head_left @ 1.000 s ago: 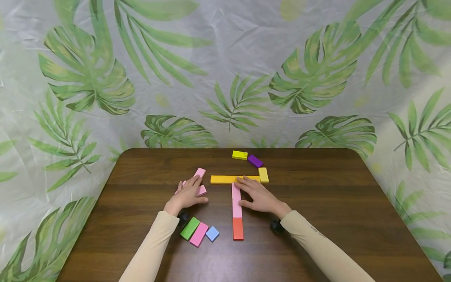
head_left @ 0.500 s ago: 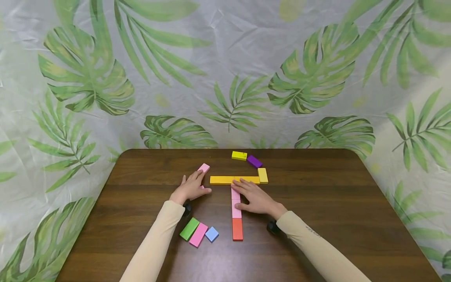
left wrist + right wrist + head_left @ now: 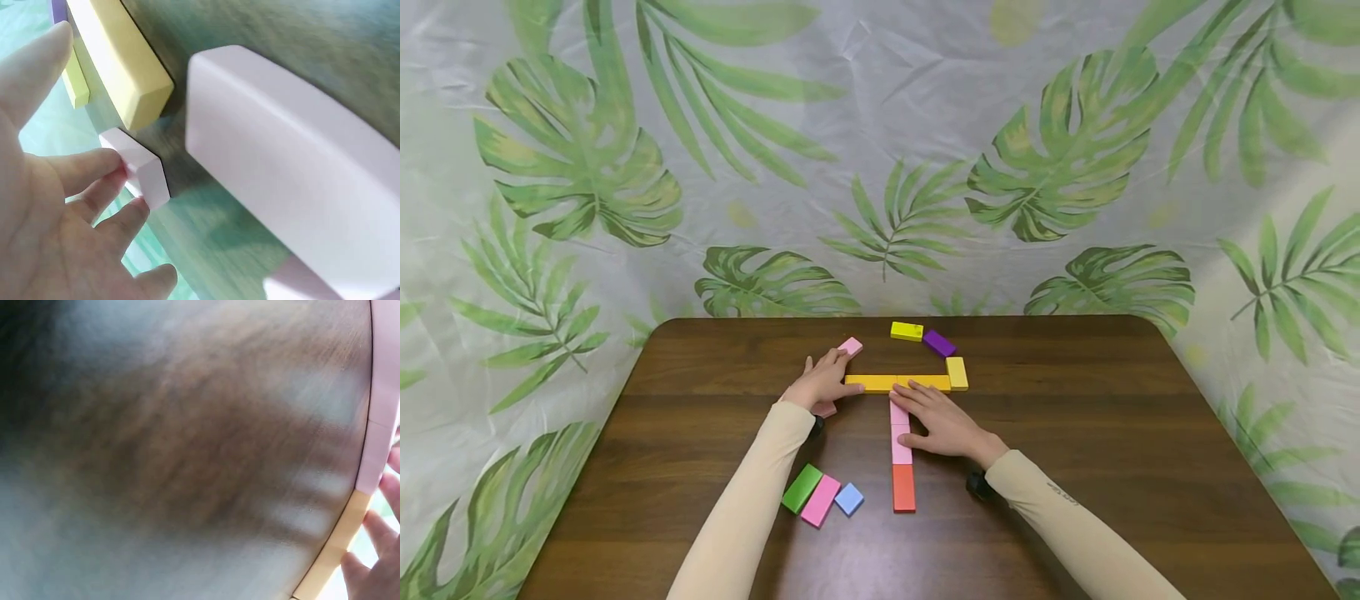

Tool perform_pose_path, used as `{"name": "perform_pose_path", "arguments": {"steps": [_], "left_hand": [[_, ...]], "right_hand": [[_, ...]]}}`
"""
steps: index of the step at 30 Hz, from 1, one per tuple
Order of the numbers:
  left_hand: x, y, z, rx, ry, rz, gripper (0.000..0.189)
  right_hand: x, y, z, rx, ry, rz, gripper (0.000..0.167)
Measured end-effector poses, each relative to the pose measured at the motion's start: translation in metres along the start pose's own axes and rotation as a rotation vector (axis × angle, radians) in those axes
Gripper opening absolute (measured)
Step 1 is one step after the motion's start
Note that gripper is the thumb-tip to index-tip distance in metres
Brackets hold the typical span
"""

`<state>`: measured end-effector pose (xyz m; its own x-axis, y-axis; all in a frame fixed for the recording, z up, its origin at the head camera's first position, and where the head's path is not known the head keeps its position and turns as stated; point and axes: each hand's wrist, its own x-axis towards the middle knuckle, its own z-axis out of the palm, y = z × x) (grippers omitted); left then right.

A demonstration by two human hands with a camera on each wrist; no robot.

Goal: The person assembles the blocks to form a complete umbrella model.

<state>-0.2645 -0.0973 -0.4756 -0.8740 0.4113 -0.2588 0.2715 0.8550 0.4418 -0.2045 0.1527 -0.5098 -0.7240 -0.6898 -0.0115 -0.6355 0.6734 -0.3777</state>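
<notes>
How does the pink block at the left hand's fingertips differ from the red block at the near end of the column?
The pink block lies slanted on the table; the red block lies straight, in line with its column. The pink one is pale, the red one a strong red. The left hand touches the pink block; no hand touches the red one. Both rest on the table.

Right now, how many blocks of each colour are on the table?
Pink blocks: 6, three of them by the left hand
Orange blocks: 2
Yellow blocks: 2
Purple block: 1
Red block: 1
Green block: 1
Blue block: 1
Total: 14
</notes>
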Motion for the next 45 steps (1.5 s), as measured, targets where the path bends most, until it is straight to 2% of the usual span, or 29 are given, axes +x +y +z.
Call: {"name": "perform_pose_path", "arguments": {"steps": [13,21,27,34,45], "left_hand": [[0.023,0.013,-0.002,0.104,-0.044,-0.01,0.077],[0.026,0.023,-0.005,0.1,-0.036,-0.049,0.072],[0.028,0.024,-0.002,0.094,-0.046,-0.08,0.072],[0.032,0.024,0.0,0.091,-0.045,-0.082,0.072],[0.038,0.034,-0.002,0.107,-0.055,-0.08,0.073]], "right_hand": [[0.0,0.001,0.0,-0.003,-0.001,0.004,0.072],[0.001,0.002,0.001,-0.007,0.0,0.003,0.072],[0.001,0.002,0.001,-0.008,0.001,0.004,0.072],[0.001,0.001,0.0,-0.002,-0.002,0.006,0.072],[0.0,0.0,-0.001,0.003,-0.013,0.024,0.072]]}}
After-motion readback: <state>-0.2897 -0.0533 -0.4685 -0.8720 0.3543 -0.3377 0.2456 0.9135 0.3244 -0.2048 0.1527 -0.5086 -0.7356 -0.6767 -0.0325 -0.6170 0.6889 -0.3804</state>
